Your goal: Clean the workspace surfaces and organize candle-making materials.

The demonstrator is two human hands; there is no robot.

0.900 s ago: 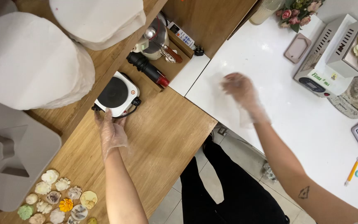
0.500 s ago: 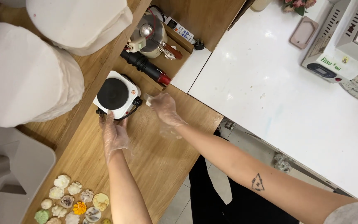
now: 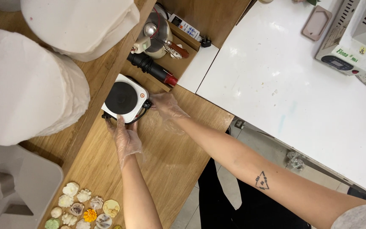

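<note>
We find the small white hot plate (image 3: 124, 99), with its round black burner, sitting on the wooden counter (image 3: 170, 148) between both gloved hands. The left hand (image 3: 125, 135) rests flat-fingered against its near edge; the right hand (image 3: 166, 106) touches its right side by the black cord, fingers loosely curled. Whether either hand truly grips, we cannot tell. Beyond the right hand lies a black-and-red tool (image 3: 151, 68).

The wooden counter (image 3: 170, 157) carries a small white hotplate (image 3: 124, 99) near its back edge and a cluster of moulded flower shapes (image 3: 83, 208) at its left front corner. An adjoining white counter (image 3: 284, 89) carries a white machine (image 3: 352, 46) at its far right corner.
</note>
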